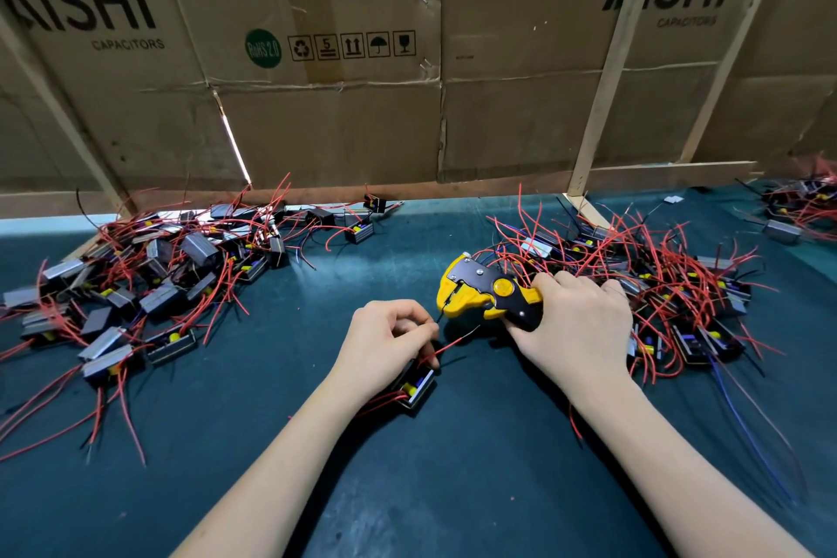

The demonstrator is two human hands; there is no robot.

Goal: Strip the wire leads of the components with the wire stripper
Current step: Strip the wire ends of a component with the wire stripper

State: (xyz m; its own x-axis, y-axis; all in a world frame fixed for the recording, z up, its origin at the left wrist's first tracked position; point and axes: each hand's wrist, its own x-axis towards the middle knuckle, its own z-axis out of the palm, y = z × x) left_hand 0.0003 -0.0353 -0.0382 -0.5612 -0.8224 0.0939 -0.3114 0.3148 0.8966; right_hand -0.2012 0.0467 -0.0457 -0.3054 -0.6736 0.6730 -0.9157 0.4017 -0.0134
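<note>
While pinched so thinly between thumb and forefinger of the left hand (387, 342), black lead (440, 316) liable to slip from the stripper's mouth or enter crooked, nicking strands. Right hand (577, 326) wrapped tight round the handles of the wire stripper (487, 292); squeezed too soon, likely to bite short or miss the insulation. Red lead (448, 347) just below the stripper's nose, free to snag. Component (414, 387) tucked under the left grip, touching the desk (453, 467): small black box, yellow part inside. Stripper hard yellow plastic, black metal plates, rivets. Leads thin, springy, glossy. Desk covering dull teal, matte. Tangled heaps of like components left (149, 285) and right (670, 285) of the grips; creased cardboard (317, 127) beyond.
</note>
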